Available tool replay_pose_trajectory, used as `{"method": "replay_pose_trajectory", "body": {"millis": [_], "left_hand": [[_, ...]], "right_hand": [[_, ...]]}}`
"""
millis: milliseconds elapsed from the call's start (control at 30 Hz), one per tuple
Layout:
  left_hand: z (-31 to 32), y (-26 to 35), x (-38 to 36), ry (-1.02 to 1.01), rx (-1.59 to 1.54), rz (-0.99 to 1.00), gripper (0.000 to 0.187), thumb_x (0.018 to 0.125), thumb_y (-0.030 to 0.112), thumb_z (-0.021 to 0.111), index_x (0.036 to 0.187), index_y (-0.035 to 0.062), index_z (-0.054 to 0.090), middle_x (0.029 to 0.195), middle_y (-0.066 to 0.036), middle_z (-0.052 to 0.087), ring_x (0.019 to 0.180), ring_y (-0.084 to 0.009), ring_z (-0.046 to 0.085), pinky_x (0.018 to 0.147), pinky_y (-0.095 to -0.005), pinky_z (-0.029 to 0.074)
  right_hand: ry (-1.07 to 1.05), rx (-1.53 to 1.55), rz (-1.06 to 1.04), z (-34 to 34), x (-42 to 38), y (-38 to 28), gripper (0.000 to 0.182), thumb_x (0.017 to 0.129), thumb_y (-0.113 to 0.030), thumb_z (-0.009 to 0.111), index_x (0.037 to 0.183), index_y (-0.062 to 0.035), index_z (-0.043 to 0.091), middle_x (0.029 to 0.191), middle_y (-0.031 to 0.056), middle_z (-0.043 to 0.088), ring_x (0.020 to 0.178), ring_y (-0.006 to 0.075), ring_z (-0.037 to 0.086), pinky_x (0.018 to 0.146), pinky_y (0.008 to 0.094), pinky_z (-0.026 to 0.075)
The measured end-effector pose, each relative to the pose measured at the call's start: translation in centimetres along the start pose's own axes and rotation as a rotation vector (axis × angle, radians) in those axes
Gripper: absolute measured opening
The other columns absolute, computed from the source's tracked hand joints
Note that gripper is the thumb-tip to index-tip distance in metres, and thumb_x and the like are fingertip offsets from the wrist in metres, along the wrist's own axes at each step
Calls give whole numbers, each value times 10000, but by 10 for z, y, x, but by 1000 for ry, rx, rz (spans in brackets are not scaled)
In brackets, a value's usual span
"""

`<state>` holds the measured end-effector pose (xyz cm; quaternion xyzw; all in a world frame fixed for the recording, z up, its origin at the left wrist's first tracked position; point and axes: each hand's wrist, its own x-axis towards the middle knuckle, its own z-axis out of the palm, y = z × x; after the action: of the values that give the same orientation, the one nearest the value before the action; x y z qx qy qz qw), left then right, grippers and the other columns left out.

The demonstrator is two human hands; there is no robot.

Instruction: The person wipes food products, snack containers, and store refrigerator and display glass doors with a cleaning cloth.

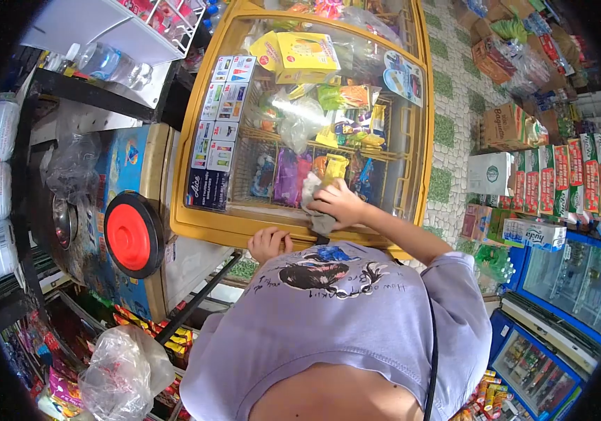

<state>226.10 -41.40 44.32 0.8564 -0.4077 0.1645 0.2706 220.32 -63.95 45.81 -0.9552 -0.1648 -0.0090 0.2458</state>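
A freezer with a yellow frame [300, 230] and a glass top stands in front of me. My right hand [339, 205] presses a crumpled grey cloth [322, 222] onto the glass near the front edge, fingers curled over it. Left of it, my left hand [269, 243] rests on the yellow front rim with its fingers bent; whether it grips the rim I cannot tell. Under the glass lie colourful packets [346, 130] and a yellow box [307, 56] in wire baskets. A price sheet [220, 119] lines the freezer's left side.
At the left are a round red lid [132, 234] with a black rim, a black rack and plastic bags [121, 372]. Stacked cartons [511, 126] stand at the right beyond the patterned floor [442, 133], with blue-framed fridges [567, 281] nearer me.
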Motion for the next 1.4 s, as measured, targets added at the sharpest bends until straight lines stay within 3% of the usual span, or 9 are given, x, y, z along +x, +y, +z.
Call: {"method": "replay_pose_trajectory", "body": {"millis": [200, 333, 433, 500, 533, 567, 800, 1200, 1400], "left_hand": [[1, 0, -1, -6, 22, -24, 125, 540, 178, 602, 655, 183, 554, 725, 25, 504, 696, -163, 486, 601, -304, 314], [0, -3, -3, 0, 51, -20, 147, 511, 187, 599, 652, 190, 555, 718, 29, 502, 686, -158, 482, 591, -304, 310], [-3, 1, 2, -83, -5, -70, 186, 490, 200, 595, 673, 207, 566, 716, 47, 501, 677, -144, 481, 593, -301, 315], [-2, 0, 0, -76, 24, -57, 177, 507, 211, 594, 682, 213, 565, 716, 51, 501, 675, -140, 481, 589, -301, 315], [-1, -2, -1, -64, 48, -33, 168, 524, 223, 593, 690, 219, 564, 716, 55, 500, 673, -136, 481, 585, -300, 316], [1, -4, -2, -65, 50, -33, 168, 524, 223, 593, 690, 219, 564, 716, 55, 500, 673, -136, 481, 585, -300, 316], [0, -2, -2, -52, 53, -15, 95, 592, 253, 573, 682, 226, 563, 712, 54, 501, 669, -140, 483, 580, -295, 315], [-1, 3, 2, -21, 39, -48, 139, 504, 188, 604, 638, 190, 566, 692, 34, 506, 665, -156, 492, 590, -299, 328], [0, 0, -1, -10, 13, -19, 176, 492, 168, 619, 658, 186, 564, 722, 22, 501, 690, -168, 485, 620, -313, 335]], "right_hand": [[8, -109, -275, -21, 58, 49, 610, 458, -344, 649, 995, -146, 437, 858, 33, 412, 811, 181, 394, 701, 365, 250], [142, -166, -242, -37, 100, 119, 525, 523, -406, 590, 956, -140, 457, 836, 38, 431, 797, 187, 409, 700, 364, 254], [363, -158, 178, -59, 123, 206, 478, 520, -346, 549, 944, -134, 488, 943, 80, 485, 916, 247, 421, 744, 397, 266], [654, -249, 655, -77, 131, 247, 482, 585, -382, 528, 976, -105, 484, 992, 94, 484, 963, 249, 410, 783, 462, 255], [690, -221, 1039, -88, 136, 251, 505, 623, -401, 514, 1006, -77, 457, 1028, 119, 462, 983, 265, 398, 791, 473, 264], [840, -202, 1215, -89, 141, 257, 530, 634, -398, 524, 1016, -46, 419, 1030, 153, 445, 1002, 295, 386, 779, 477, 299], [697, -247, 990, -74, 109, 236, 565, 630, -373, 524, 1083, -68, 381, 1017, 143, 422, 971, 300, 392, 759, 463, 312], [378, -66, 542, 0, -7, 31, 643, 480, -126, 569, 1091, -97, 371, 1001, 123, 398, 927, 270, 379, 762, 388, 279], [165, 22, 331, 9, -10, -16, 668, 466, -164, 622, 1091, -117, 392, 1005, 103, 403, 935, 261, 380, 764, 390, 275]]}}
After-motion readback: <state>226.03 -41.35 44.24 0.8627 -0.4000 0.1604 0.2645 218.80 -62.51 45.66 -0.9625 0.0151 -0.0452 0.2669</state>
